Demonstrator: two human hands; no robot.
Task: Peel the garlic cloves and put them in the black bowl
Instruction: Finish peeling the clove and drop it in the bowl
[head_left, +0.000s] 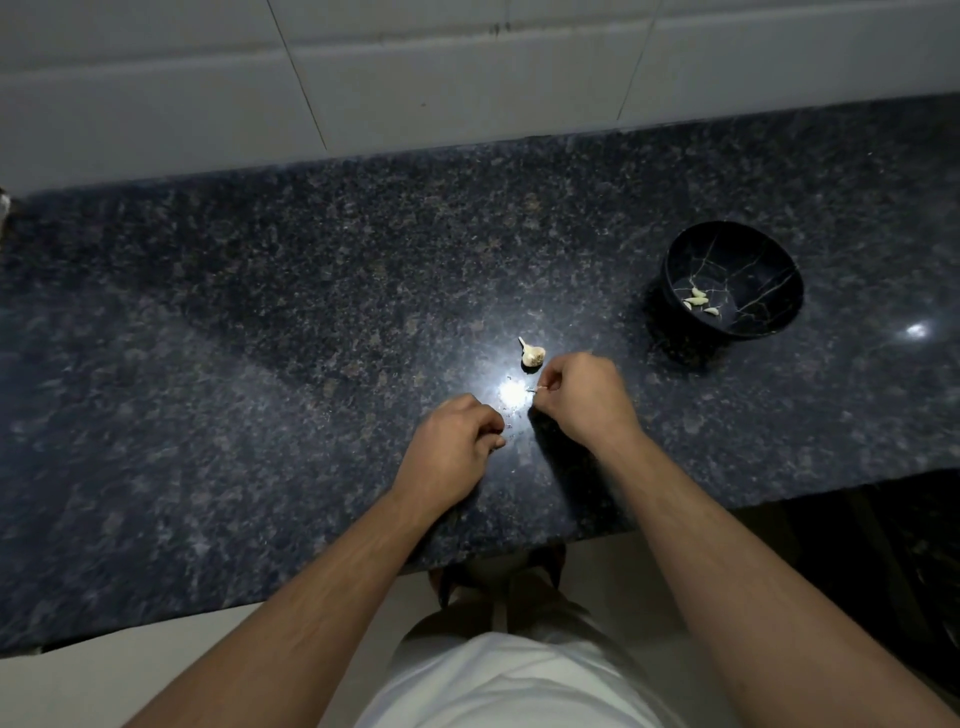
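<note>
Bare dark countertop opens wide beyond and left of the fingertips. Just past the right hand's fingers sits the garlic head; farther right, the black bowl blocks.

Dim wide-angle view; bright glare on the countertop, edges bowed, corners dark.

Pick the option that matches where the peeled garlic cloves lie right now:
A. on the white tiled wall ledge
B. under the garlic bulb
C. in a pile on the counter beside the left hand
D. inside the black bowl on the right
D: several pale peeled cloves lie on the bottom of the black bowl, which stands on the counter to the right of the garlic bulb.
</note>
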